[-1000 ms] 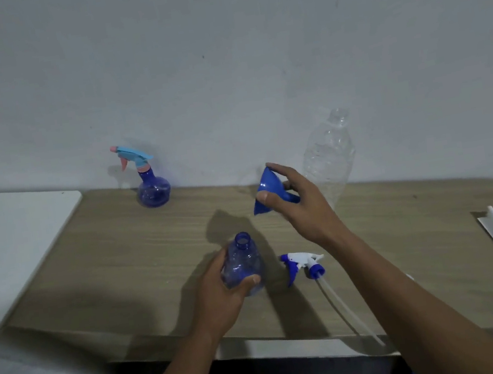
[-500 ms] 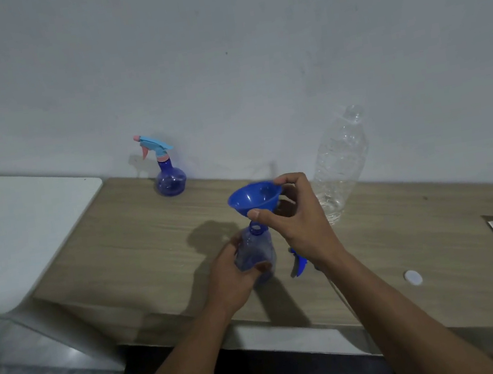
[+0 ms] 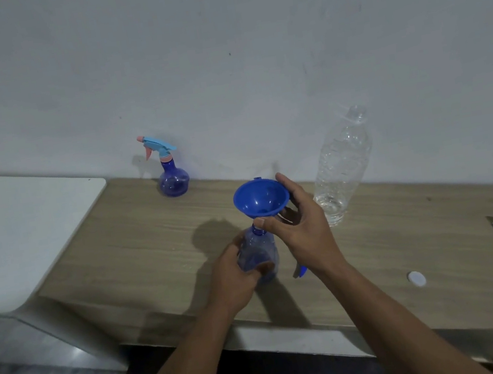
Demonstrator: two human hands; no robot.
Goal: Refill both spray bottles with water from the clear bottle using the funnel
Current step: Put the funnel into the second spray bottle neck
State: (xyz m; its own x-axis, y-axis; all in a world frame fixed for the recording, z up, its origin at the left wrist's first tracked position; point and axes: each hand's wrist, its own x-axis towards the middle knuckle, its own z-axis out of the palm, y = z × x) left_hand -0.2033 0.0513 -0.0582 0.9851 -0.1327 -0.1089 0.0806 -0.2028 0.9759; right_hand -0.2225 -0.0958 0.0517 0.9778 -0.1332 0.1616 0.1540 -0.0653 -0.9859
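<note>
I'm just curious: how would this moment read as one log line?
left hand grips open spray bottle | right hand seats funnel | clear bottle untouched

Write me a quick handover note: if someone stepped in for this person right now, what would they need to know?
Left hand: gripping the open spray bottle on the table.
Right hand: holding the blue funnel, spout in that bottle's neck.
Clear bottle: uncapped, by the wall; its cap lies near the table's front edge.
Second spray bottle: trigger head on, untouched.
Done: funnel seated. Left: pour, refit head, repeat.

funnel (image 3: 260,198) in open bottle (image 3: 257,254) | both hands (image 3: 304,226) gripping
</note>
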